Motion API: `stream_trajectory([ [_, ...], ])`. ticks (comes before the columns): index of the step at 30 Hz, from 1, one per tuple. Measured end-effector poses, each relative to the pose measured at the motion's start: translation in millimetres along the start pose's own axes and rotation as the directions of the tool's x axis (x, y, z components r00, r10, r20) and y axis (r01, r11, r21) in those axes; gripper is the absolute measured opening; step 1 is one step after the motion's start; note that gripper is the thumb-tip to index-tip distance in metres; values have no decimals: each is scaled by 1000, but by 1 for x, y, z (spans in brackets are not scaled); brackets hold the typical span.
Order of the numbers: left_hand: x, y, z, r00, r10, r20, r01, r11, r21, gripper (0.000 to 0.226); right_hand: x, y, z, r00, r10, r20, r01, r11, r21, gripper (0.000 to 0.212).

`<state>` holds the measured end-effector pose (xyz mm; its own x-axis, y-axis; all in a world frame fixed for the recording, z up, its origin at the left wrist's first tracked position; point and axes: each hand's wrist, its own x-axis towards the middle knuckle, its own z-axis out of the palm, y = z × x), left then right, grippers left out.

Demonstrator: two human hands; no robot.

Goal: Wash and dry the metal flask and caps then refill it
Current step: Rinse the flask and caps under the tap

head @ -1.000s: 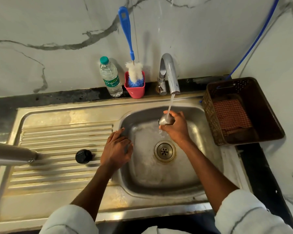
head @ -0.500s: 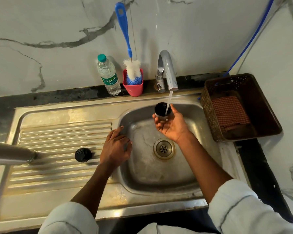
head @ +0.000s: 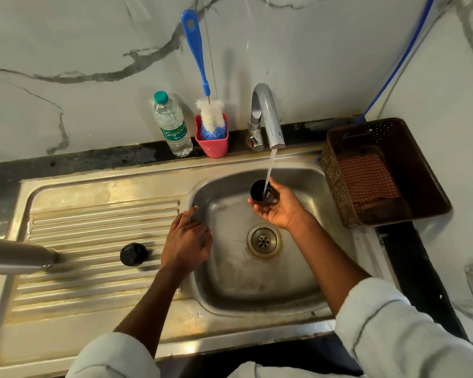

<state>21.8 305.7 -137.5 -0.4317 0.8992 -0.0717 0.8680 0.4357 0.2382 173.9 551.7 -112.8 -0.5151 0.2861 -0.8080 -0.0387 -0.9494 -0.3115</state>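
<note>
Currently rinsing: left hand [head: 186, 242] rests on the sink [head: 260, 309] rim with fingers loosely spread, grasping nothing; black cap [head: 133, 254] sits just left of it on the bench drainboard, flask body [head: 17, 255] further left. Beyond, right hand [head: 277, 207] cups the steel cup-cap [head: 263, 190], fingers curled round it, mouth up under the tap [head: 268, 118] stream. Next move, I judge: tip out, set to drain, fetch the brush [head: 202, 77].

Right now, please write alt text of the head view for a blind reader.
A right hand holds a cap open side up under the running tap. The left hand rests on the sink edge, near a black cap.
</note>
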Motion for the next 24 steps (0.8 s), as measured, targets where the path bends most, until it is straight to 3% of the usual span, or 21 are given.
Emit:
stream_trajectory([
  [2, -1, 0, -1, 1000, 2, -1, -2, 1000, -4, 38, -3, 0, -1, 999, -45, -12, 42, 984, -174, 35],
  [4, 0, 0, -2, 1000, 2, -12, -2, 1000, -1, 40, -3, 2, -6, 989, -145, -20, 139, 971, -195, 28],
  [6, 0, 2, -2, 1000, -1, -1, 1, 1000, 11, 40, -1, 4, -8, 943, -331, -14, 311, 899, -310, 49],
  [7, 0, 2, -2, 1000, 1, 1, -1, 1000, 15, 39, 0, 6, -7, 899, -437, 33, 402, 794, -455, 59],
  [9, 0, 0, -1, 1000, 1, 5, -1, 1000, 19, 36, 3, 12, -7, 799, -564, 209, 519, 470, -714, 70],
  [11, 0, -1, -1, 1000, 0, 6, 0, 1000, 18, 35, 1, 13, -8, 694, -628, 351, 596, 228, -770, 71],
  [12, 1, 0, -1, 1000, -3, 8, 3, 1000, 17, 35, 2, 10, -7, 648, -662, 377, 622, 174, -763, 70],
  [13, 1, 1, -2, 1000, -6, 18, 6, 1000, 16, 35, 3, 7, -5, 632, -685, 364, 636, 189, -748, 67],
  [14, 1, 1, -2, 1000, -6, 25, 6, 1000, 15, 35, 2, 4, 1, 649, -691, 317, 639, 270, -720, 64],
  [17, 0, 0, -3, 1000, -7, 31, 6, 1000, 17, 37, -1, 4, 15, 851, -501, 156, 504, 696, -512, 45],
  [19, 0, 0, -3, 999, -8, 33, 7, 1000, 23, 37, -10, 5, 10, 948, -304, 93, 316, 868, -384, 36],
  [22, 1, 2, -4, 1000, -8, 21, 8, 1000, 17, 28, -13, -2, -4, 999, -51, -20, 48, 989, -143, 48],
  [24, 0, 2, -4, 1000, -12, 19, 12, 1000, 3, 30, -8, -8, -4, 998, 58, -11, -58, 998, 28, 54],
])
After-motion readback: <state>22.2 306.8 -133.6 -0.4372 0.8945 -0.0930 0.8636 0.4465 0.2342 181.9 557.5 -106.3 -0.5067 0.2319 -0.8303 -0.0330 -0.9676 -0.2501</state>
